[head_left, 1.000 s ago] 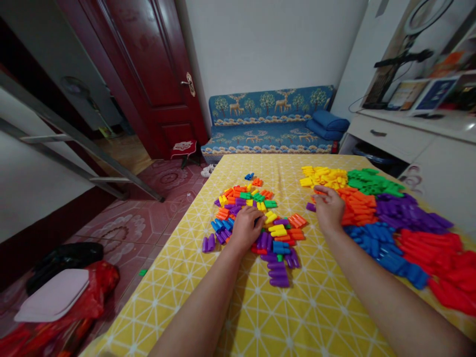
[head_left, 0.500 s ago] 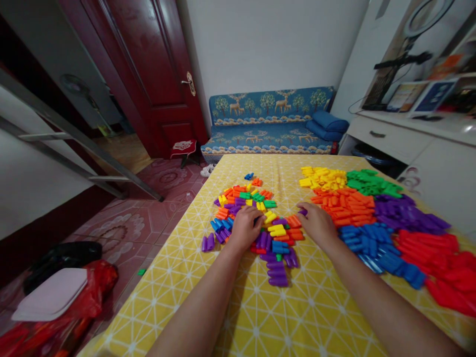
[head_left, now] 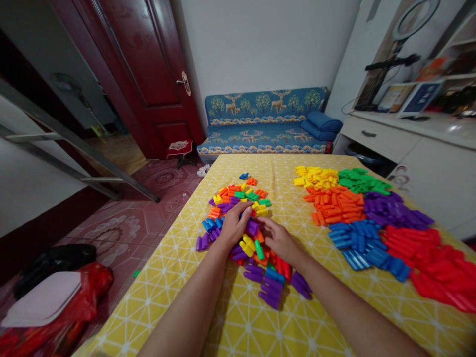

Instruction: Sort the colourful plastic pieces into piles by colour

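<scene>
My left hand (head_left: 235, 225) rests over a mixed heap of small plastic bullet-shaped building blocks (head_left: 212, 224), its fingers curled down and partly hidden. Close to its thumb lies a purple block (head_left: 253, 227). My right hand (head_left: 281, 241) comes in from the right side of the heap, fingers bent and apart from the thumb, the fingertips near that purple block. Between and below the hands are yellow blocks (head_left: 247, 245), a green block (head_left: 259, 250) and orange and red blocks. Joined purple blocks (head_left: 270, 291) lie at the heap's near edge.
Blocks sorted by colour spread along the table's right: yellow (head_left: 316, 177), green (head_left: 362, 180), orange (head_left: 334, 204), purple (head_left: 396, 212), blue (head_left: 359, 238) and red (head_left: 427, 258). A yellow patterned cloth (head_left: 178, 292) covers the table. Beyond stands a blue sofa (head_left: 260, 130).
My right hand has moved left from beside the heap to its middle, close to my left hand. Blocks at the heap's right and near side have shifted and tumbled. The view has turned slightly.
</scene>
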{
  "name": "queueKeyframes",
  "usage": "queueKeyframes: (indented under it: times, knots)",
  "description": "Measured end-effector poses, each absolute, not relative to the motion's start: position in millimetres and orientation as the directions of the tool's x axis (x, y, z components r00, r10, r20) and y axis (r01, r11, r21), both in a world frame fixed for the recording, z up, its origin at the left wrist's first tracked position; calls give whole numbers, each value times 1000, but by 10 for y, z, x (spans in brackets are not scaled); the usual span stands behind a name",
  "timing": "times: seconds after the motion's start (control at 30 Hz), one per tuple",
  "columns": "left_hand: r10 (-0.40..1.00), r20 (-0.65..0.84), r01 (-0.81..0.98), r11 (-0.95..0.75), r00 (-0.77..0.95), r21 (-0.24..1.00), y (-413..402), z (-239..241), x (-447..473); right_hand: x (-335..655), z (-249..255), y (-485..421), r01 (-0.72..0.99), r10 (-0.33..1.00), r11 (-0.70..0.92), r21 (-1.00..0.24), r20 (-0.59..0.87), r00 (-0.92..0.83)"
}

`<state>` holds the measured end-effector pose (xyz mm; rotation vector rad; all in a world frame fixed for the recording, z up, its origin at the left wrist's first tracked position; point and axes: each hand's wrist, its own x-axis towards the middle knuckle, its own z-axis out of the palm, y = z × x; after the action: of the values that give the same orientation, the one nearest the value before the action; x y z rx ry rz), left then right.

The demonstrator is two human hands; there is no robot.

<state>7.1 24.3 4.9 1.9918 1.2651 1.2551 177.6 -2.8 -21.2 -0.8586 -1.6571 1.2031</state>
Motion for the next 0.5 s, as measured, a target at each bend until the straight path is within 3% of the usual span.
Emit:
queueKeyframes:
  times: [0.17, 0.37, 0.5]
  knots:
    - [920, 373, 387, -389, 119, 836, 248, 70, -12, 1812, -14, -117, 188, 896, 428, -884, 388, -215]
    - [914, 391, 392, -402, 113, 827, 245, 54, -7, 1792, 106, -195, 356, 758, 628, -692, 441, -481]
    - [917, 383, 388, -394, 109, 833, 257, 41, -8, 1711, 54, -176, 386, 752, 648, -656, 474, -458]
